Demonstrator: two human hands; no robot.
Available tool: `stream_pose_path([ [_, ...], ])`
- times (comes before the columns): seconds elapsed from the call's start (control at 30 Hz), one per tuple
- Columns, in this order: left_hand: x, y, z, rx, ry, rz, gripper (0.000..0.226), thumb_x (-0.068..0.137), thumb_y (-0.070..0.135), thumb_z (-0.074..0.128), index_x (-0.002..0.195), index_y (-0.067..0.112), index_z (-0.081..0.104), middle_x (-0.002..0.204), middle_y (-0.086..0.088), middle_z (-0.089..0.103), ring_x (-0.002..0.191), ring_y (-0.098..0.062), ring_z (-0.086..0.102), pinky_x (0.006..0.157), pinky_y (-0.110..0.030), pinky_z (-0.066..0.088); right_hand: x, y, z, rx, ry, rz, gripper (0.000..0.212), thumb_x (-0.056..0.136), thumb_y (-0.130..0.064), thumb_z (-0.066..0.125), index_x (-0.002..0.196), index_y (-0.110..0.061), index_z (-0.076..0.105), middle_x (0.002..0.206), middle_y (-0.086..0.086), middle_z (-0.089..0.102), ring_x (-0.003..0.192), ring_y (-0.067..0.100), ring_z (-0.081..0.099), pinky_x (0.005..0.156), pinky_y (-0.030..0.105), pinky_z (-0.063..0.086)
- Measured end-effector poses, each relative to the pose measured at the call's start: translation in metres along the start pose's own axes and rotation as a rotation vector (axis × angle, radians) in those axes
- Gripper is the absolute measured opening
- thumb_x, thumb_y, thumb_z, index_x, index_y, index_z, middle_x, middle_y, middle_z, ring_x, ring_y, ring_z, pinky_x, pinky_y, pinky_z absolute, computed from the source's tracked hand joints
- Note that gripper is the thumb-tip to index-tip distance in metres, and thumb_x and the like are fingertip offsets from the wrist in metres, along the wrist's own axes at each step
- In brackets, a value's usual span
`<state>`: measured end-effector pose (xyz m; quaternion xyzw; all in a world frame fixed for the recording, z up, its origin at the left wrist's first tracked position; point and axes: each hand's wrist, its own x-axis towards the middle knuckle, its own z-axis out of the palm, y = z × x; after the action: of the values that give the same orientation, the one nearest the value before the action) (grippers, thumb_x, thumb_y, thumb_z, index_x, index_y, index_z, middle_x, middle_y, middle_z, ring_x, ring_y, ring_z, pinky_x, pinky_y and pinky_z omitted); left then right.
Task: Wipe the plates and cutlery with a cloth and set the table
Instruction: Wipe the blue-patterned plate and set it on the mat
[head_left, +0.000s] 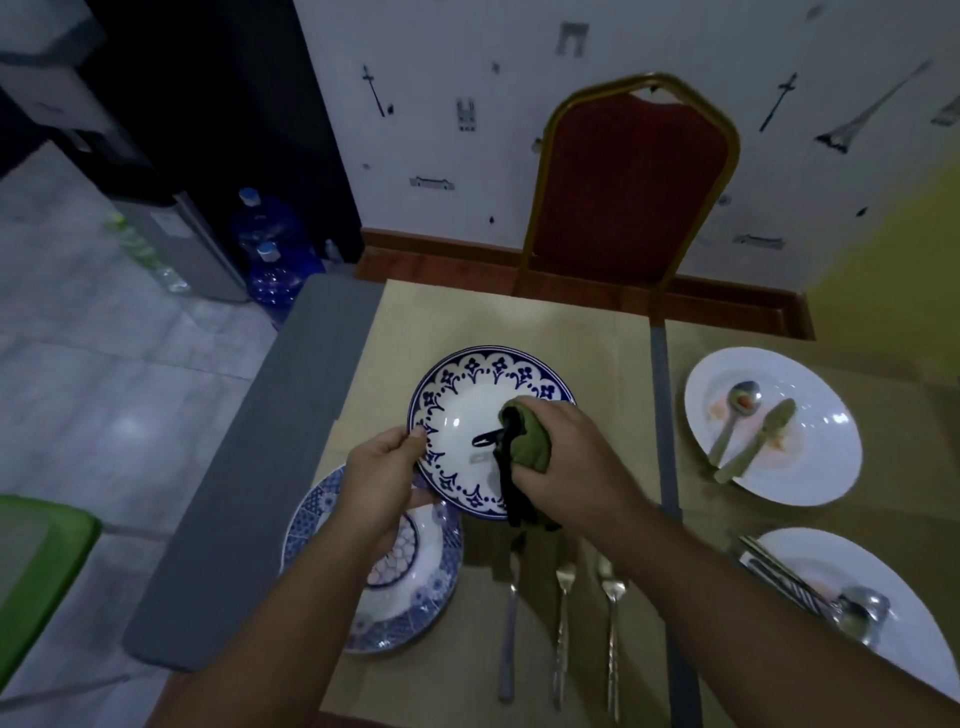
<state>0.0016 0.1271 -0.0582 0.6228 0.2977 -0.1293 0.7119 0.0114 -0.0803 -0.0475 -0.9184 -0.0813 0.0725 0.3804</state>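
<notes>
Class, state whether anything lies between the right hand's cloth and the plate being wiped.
Nothing visible does: the right hand presses the green cloth straight onto the blue-patterned plate, whose rim the left hand grips.

Left hand (382, 470) pinches the plate (467, 410) — right hand (563, 457), curled, grips the cloth (530, 441).

I count four plates: a blue-rimmed plate (457, 415) at the centre, a blue patterned plate (415, 587) at seven o'clock, a far white plate (815, 457) at three o'clock and a near white plate (810, 558) at four o'clock; three loose utensils (563, 623) lie on the tabletop (467, 312) at six o'clock; two soiled utensils (744, 397) on the far white plate; the crossed cutlery (857, 608) on the near one I cannot count; one green cloth (535, 441); one red chair (628, 176) at twelve o'clock; two blue water bottles (270, 249) at ten o'clock.
</notes>
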Motion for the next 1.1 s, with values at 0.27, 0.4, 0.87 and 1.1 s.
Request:
stream_pose_path([
  [0.27, 0.082, 0.034, -0.03, -0.038, 0.095, 0.008, 0.023, 0.1, 0.014, 0.059, 0.121, 0.01, 0.067, 0.093, -0.007, 0.077, 0.072, -0.023, 0.076, 0.062, -0.041, 0.063, 0.09, -0.018, 0.039, -0.021, -0.006, 0.046, 0.05, 0.074, -0.024, 0.07, 0.121, -0.031, 0.051, 0.11, -0.008, 0.057, 0.097, 0.013, 0.054, 0.078, 0.035, 0.053],
  [0.4, 0.117, 0.039, -0.04, -0.021, 0.112, -0.02, 0.03, 0.1, 0.014, 0.058, 0.129, 0.008, 0.064, 0.1, -0.007, 0.075, 0.081, -0.022, 0.073, 0.069, -0.04, 0.063, 0.121, -0.017, 0.061, -0.081, -0.062, 0.046, 0.044, 0.072, -0.023, 0.068, 0.113, -0.03, 0.054, 0.105, -0.006, 0.058, 0.093, 0.016, 0.054, 0.076, 0.039, 0.053],
  [0.87, 0.135, 0.045, -0.051, 0.215, 0.117, 0.041, 0.028, 0.103, 0.021, 0.045, 0.12, 0.01, 0.064, 0.098, 0.005, 0.069, 0.077, -0.005, 0.063, 0.064, -0.025, 0.053, 0.141, -0.02, 0.081, -0.152, -0.069, 0.073, 0.056, 0.074, -0.018, 0.072, 0.128, -0.021, 0.056, 0.118, 0.005, 0.059, 0.106, 0.024, 0.053, 0.086, 0.039, 0.049],
  [1.1, 0.103, 0.042, -0.054, 0.563, 0.017, 0.329, 0.041, 0.102, 0.034, 0.044, 0.142, 0.028, 0.048, 0.136, 0.006, 0.057, 0.123, -0.017, 0.056, 0.102, -0.035, 0.048, 0.124, -0.013, 0.053, -0.147, 0.008, 0.081, 0.064, 0.074, -0.017, 0.072, 0.134, -0.026, 0.051, 0.123, 0.002, 0.055, 0.109, 0.021, 0.051, 0.087, 0.033, 0.045],
])
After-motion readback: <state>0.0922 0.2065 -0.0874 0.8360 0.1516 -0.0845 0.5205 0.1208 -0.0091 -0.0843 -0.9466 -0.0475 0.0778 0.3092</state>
